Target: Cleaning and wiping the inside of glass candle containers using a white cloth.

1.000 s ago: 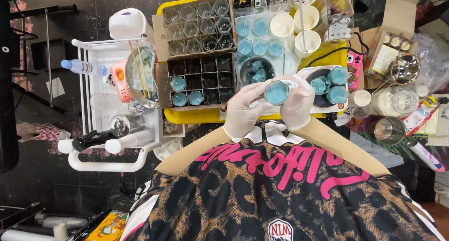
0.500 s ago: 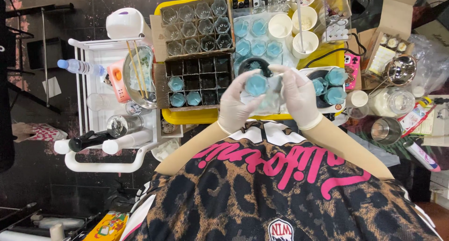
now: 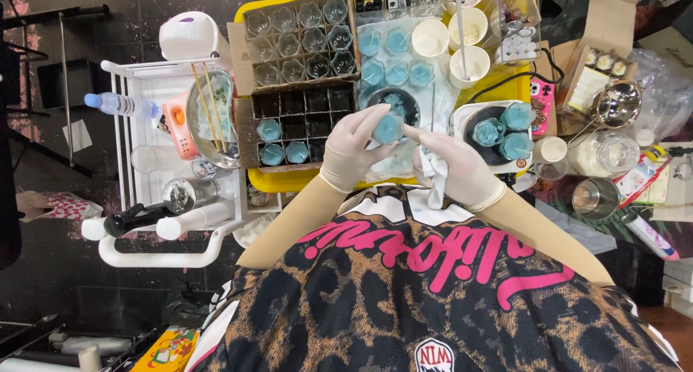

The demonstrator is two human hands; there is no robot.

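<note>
My left hand (image 3: 352,146), in a pale glove, holds a small glass jar filled with blue wax (image 3: 390,127) above the yellow tray (image 3: 289,179). My right hand (image 3: 462,171), also gloved, holds a white cloth (image 3: 437,175) and its fingertips touch the jar's right side. Just behind the jar is a dark bowl (image 3: 398,101) with blue contents. To the left, a cardboard divider box (image 3: 297,103) holds empty glass jars in its far rows and three blue-filled jars (image 3: 281,142) in its near rows.
Three blue jars sit on a round white-rimmed plate (image 3: 505,131) to the right. More blue jars (image 3: 395,55) and white cups (image 3: 432,37) stand farther back. A white cart (image 3: 155,199) with a metal bowl (image 3: 209,118) and a water bottle (image 3: 119,105) is on the left. A pink phone (image 3: 541,97) and a metal cup (image 3: 595,197) lie right.
The jar has shifted a little left between my hands. My right hand came off cupping it and now touches it with its fingertips, the white cloth hanging from it.
</note>
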